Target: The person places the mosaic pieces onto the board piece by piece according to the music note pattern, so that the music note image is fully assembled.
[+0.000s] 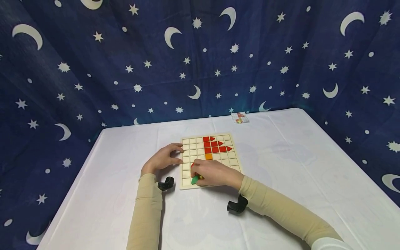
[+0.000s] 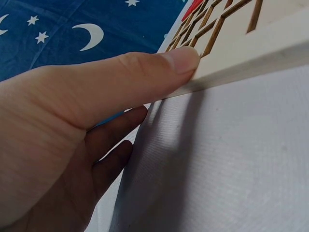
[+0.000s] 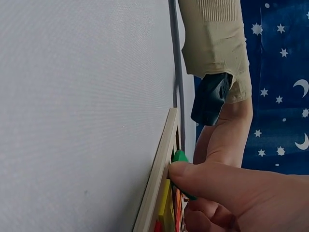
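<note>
A cream wooden grid board lies on the table, with red square and triangular tiles and an orange square tile set in its cells. My left hand rests at the board's left edge; its thumb touches the rim while the other fingers are spread loosely farther along. Over the near-left cells, my right hand pinches a green piece close over the grid. Beside it on the board sits a yellow tile. The right hand covers much of the lower rows.
A small pattern card with a coloured grid picture lies at the table's back edge. White cloth covers the table. A dark blue curtain with moons and stars hangs behind and at both sides. Black wrist cameras sit under both forearms.
</note>
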Motion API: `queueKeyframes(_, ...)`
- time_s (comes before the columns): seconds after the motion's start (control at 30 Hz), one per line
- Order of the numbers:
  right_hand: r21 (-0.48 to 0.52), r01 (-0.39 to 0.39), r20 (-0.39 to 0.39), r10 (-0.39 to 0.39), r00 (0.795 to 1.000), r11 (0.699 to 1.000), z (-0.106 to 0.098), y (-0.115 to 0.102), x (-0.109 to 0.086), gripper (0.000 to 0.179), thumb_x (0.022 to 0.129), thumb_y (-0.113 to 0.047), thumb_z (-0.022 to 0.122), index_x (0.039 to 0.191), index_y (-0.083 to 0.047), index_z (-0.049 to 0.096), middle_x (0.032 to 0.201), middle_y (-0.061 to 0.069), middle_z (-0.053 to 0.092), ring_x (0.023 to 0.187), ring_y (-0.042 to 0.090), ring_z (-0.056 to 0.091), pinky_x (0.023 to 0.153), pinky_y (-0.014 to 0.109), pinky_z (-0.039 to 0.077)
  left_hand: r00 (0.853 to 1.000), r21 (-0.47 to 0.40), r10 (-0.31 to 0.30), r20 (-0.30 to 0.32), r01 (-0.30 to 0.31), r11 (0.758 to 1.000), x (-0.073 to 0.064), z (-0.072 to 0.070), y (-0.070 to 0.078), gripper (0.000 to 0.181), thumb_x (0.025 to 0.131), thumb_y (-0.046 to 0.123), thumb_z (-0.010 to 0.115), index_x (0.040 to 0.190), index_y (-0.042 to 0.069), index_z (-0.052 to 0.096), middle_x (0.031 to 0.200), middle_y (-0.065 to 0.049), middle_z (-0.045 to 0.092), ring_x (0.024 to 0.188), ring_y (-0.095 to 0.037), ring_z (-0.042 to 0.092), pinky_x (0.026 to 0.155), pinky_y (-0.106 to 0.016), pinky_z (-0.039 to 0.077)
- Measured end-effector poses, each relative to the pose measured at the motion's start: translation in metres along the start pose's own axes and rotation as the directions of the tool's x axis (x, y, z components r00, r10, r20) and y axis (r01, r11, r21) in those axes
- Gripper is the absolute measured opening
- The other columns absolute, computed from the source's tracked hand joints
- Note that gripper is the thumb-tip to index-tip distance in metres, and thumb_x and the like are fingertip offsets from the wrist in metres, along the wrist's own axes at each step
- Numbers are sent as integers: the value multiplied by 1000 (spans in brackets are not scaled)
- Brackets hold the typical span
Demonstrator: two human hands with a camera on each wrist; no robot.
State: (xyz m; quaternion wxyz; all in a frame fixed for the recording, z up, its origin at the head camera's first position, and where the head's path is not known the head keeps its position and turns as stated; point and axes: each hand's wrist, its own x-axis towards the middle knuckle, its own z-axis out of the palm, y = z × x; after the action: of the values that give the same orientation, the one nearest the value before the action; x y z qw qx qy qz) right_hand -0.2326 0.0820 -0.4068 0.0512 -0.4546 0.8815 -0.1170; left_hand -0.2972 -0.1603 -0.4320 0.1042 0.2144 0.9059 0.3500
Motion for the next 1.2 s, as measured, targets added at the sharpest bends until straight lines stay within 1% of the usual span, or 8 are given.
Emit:
queueKeyframes(0.17, 8, 43, -37, -42, 998, 999, 2, 0, 2, 10, 86, -17, 73, 89, -19, 63, 89, -9, 56, 73, 3, 50, 61, 16, 44, 1000, 2, -2, 3, 2, 1000, -1, 0, 1, 44, 84, 19, 79, 123, 6, 64, 149, -9, 44, 142, -29, 33, 117, -45, 26)
queueKeyframes(0.3, 9, 50, -67, -49, 997, 999, 2, -2, 3, 9, 86, -15, 72, 86, -18, 64, 85, -10, 56, 71, 3, 50, 59, 16, 43, 1000, 12, 23, -1, -23, 1000, -1, -1, 1, 44, 84, 20, 78, 123, 5, 64, 149, -12, 44, 141, -31, 34, 116, -46, 27)
queueKeyframes(0.47, -19, 51, -92, -52, 994, 999, 2, -5, 3, 9, 85, -14, 71, 85, -18, 64, 84, -10, 56, 70, 3, 50, 59, 16, 43, 998, 28, 63, -16, -62, 998, -1, 0, 0, 43, 84, 20, 78, 121, 4, 64, 147, -14, 46, 139, -33, 36, 115, -47, 29)
queueKeyframes(0.53, -30, 56, -86, -58, 995, 998, 2, -5, 2, 9, 84, -15, 73, 84, -18, 64, 84, -10, 56, 71, 3, 50, 59, 17, 44, 998, 28, 63, -18, -63, 998, -2, 0, 0, 43, 84, 21, 78, 121, 4, 64, 147, -14, 46, 139, -33, 36, 115, -48, 29)
queueKeyframes(0.77, -24, 43, -1, -43, 999, 999, 1, -3, -3, 8, 84, -25, 76, 87, -22, 68, 84, -12, 57, 74, 1, 51, 64, 19, 46, 1000, 5, -3, 5, 3, 1000, -2, 0, 2, 44, 83, 20, 79, 123, 7, 64, 149, -9, 44, 142, -29, 33, 117, -45, 26)
queueKeyframes(0.87, -23, 42, 11, -41, 999, 999, 1, -3, -4, 8, 85, -26, 75, 87, -22, 69, 83, -12, 57, 75, 1, 51, 64, 18, 46, 1000, 12, -15, 8, 14, 1000, -1, 0, 2, 44, 83, 20, 79, 123, 8, 64, 149, -9, 44, 142, -29, 32, 117, -45, 26)
queueKeyframes(1.07, -7, 47, 7, -47, 999, 999, 1, -3, -4, 13, 84, -30, 76, 88, -20, 69, 85, -11, 57, 73, 1, 51, 62, 17, 45, 1000, 4, -6, 6, 5, 1000, -1, -1, 3, 44, 83, 19, 79, 123, 7, 64, 149, -9, 44, 142, -29, 32, 117, -46, 26)
queueKeyframes(1.2, -4, 34, -1, -34, 999, 999, 2, -3, -4, 13, 84, -30, 76, 87, -20, 69, 84, -11, 56, 73, 2, 50, 61, 17, 45, 1000, 14, 19, -3, -18, 1000, -2, 1, 2, 43, 83, 19, 79, 122, 6, 64, 148, -11, 44, 141, -32, 34, 116, -48, 27)
